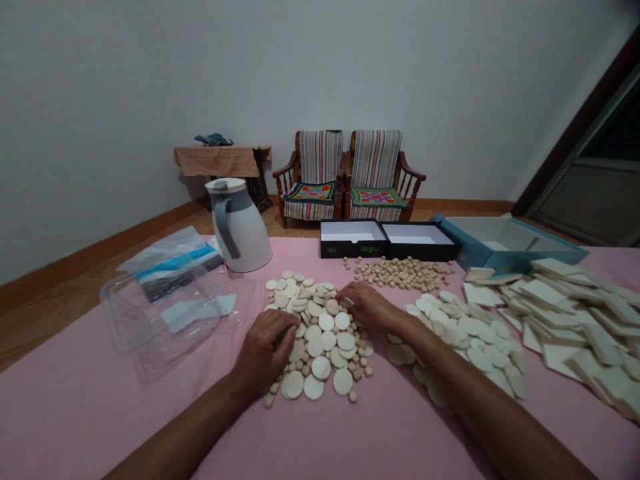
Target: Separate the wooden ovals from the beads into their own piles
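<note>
Both hands rest palm-down on one heap. The left hand (pixel 267 347) curls its fingers over the near-left edge and the right hand (pixel 367 303) lies on the far-right edge, so the two are apart with the heap between them. Whether either has a piece pinched beneath it I cannot tell.

That heap of round wooden discs (pixel 320 333) sits on the pink tablecloth (pixel 100 413) straight ahead of the person, with small wooden pegs (pixel 353 396) mixed in and strewn along its near edge. The discs look thin, light and stiff, and smooth enough to slide over one another. I judge each is best taken by its rim, between thumb and fingertip.

Just to the right lies a second spread of discs (pixel 465 330), then square wooden tiles (pixel 575 313). To the left are clear plastic trays (pixel 160 313). Farther off are a loose pile of pegs (pixel 400 271), a white jug (pixel 240 230), two open black boxes (pixel 387 241), a teal box (pixel 500 247), and striped armchairs (pixel 345 173) by the wall.
</note>
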Available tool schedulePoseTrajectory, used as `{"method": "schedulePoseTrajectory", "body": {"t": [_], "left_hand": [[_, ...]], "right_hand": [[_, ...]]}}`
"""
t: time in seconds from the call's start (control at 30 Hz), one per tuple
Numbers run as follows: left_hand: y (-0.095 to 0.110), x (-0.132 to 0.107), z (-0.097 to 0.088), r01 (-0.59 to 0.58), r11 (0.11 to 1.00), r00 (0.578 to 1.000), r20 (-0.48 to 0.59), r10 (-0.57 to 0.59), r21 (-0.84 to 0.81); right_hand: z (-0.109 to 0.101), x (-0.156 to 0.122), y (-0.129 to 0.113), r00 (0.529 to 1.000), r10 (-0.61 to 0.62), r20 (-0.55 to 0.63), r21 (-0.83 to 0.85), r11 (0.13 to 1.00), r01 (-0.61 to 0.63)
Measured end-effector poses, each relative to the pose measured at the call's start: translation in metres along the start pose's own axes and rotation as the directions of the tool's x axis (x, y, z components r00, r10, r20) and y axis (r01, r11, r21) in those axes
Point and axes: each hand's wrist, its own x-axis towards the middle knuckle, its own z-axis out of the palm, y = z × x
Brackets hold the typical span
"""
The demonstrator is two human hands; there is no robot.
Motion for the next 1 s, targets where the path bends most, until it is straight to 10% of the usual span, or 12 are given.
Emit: {"method": "schedulePoseTrajectory", "body": {"t": [0.37, 0.67, 1.0], "left_hand": [[0.002, 0.002, 0.0, 0.002, 1.0, 1.0, -0.008, -0.002, -0.004], [0.0, 0.001, 0.001, -0.01, 1.0, 1.0, -0.012, 0.01, 0.02], [0.001, 0.002, 0.0, -0.009, 1.0, 1.0, -0.021, 0.01, 0.025]], "right_hand": [[-0.089, -0.054, 0.006, 0.988, 0.15, 0.041, -0.034, 0.988, -0.148], [-0.087, -0.065, 0.006, 0.98, 0.17, 0.108, 0.046, 0.983, -0.176], [-0.14, -0.107, 0.025, 0.925, 0.333, 0.183, -0.105, 0.942, -0.318]]}}
